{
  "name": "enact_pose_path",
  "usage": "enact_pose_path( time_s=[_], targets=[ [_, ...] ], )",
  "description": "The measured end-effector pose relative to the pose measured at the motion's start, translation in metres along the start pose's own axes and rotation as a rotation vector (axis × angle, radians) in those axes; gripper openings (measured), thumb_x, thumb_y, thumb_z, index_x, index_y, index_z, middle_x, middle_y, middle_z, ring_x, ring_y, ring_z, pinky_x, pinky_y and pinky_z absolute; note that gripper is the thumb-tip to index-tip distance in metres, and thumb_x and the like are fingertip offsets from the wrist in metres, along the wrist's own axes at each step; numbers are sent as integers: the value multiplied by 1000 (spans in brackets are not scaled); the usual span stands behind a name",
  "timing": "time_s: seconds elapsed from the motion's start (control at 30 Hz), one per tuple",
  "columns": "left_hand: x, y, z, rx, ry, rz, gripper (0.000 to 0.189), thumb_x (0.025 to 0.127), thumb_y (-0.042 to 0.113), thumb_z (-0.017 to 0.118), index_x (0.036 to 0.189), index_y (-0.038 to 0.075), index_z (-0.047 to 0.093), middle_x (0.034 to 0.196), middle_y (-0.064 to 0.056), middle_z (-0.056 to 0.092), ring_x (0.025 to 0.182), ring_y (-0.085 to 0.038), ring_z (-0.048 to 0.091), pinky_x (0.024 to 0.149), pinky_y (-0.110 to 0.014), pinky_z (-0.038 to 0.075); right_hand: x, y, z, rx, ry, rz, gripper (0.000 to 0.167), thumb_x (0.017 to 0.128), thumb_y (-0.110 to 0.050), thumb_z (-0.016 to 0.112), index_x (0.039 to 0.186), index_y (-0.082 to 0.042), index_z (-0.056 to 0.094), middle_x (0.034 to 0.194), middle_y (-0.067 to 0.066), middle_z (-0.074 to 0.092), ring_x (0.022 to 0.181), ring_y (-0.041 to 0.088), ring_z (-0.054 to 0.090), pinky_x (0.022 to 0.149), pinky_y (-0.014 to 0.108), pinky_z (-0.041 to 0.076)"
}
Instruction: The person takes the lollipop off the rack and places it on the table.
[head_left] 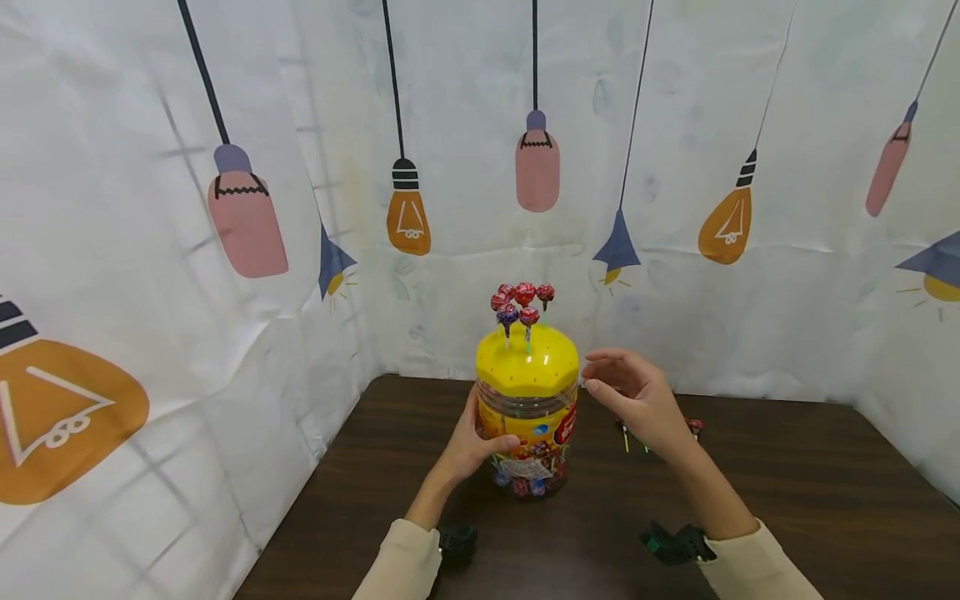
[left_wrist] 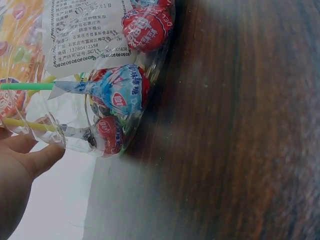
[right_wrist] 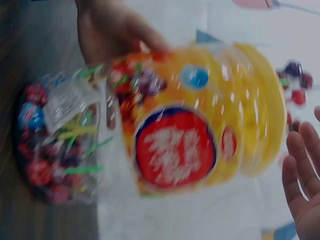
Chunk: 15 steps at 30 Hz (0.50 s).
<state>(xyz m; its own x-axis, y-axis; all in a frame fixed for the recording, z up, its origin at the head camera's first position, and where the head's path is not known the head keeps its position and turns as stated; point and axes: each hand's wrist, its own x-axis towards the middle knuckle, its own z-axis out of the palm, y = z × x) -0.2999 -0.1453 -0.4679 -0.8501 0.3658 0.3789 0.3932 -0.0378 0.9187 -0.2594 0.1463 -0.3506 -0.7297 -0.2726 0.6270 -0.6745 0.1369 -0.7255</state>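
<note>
A clear plastic jar (head_left: 536, 429) of wrapped lollipops with a yellow and red label stands upright at the table. Its yellow lid (head_left: 517, 371) has small holes, and several lollipops (head_left: 524, 293) stick up out of it. My left hand (head_left: 467, 446) grips the jar's left side, thumb across the front. Red and blue lollipops (left_wrist: 122, 92) show through the jar wall in the left wrist view. To the right of the lid my right hand (head_left: 637, 400) is raised with loosely bent fingers, nothing held. The right wrist view shows this hand (right_wrist: 307, 180) apart from the lid.
Several loose lollipops (head_left: 696, 427) lie on the dark wooden table (head_left: 795, 500) behind my right hand, partly hidden by it. White cloth walls (head_left: 450, 317) printed with lamps enclose the table's back and sides.
</note>
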Motion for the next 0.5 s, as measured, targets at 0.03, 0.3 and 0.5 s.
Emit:
enact_pose_path(
  time_s=[0.03,0.3,0.5],
  targets=[
    [0,0,0,-1,1,-3,101,89,38,80,161,41,10,158,-1,39,136,-23,50,116,-49,43,5,-4,4,-3,-2,-11,32,97,-1,66,129,-1,61,111,17,69,100,13,68,87,20,58],
    [0,0,0,-11,-14,-5,100,90,38,80,161,42,10,157,0,40,135,-23,51,113,-45,46,46,-28,25,-34,-34,-12,39,96,-7,70,134,-9,59,116,14,68,103,17,68,91,23,56],
    [0,-3,-1,-8,-16,-11,100,90,39,79,161,43,8,158,0,39,136,-23,52,112,-45,47,67,-38,37,-51,-39,21,47,96,-10,71,140,-12,54,123,15,64,109,28,68,95,40,57]
  ],
)
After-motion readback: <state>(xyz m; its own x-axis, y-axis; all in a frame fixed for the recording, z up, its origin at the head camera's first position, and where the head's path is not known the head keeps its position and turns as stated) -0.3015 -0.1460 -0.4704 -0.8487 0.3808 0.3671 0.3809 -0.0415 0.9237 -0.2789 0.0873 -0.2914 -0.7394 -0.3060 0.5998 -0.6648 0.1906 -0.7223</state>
